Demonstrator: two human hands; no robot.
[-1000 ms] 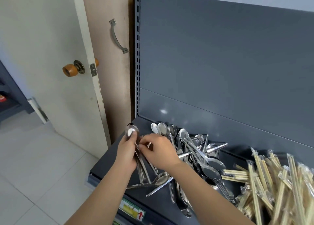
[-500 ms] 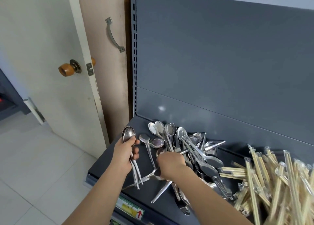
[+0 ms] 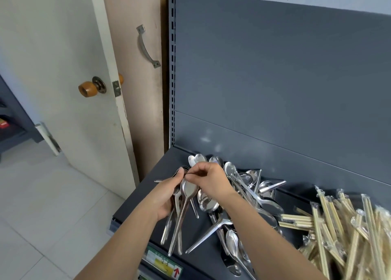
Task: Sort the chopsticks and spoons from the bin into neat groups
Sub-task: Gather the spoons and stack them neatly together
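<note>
I count two hands, the left hand (image 3: pixel 167 197) and the right hand (image 3: pixel 213 180). The spoons (image 3: pixel 249 186) are too many to count, well over ten. So are the wrapped chopsticks (image 3: pixel 330 220). I see one door knob (image 3: pixel 87 88) and one handle (image 3: pixel 147 47).

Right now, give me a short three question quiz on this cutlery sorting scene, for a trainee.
1. True or false: the left hand grips a bundle of spoons with the handles pointing toward the person.
2. On which side of the loose spoon pile do the wrapped chopsticks lie? A: the person's left. B: the person's right. C: behind it, against the back panel.
3. Fill in: the right hand pinches the bowl tip of a single ____ at the top of the bundle.
Key: 1 true; 2 B; 3 spoon.
</note>
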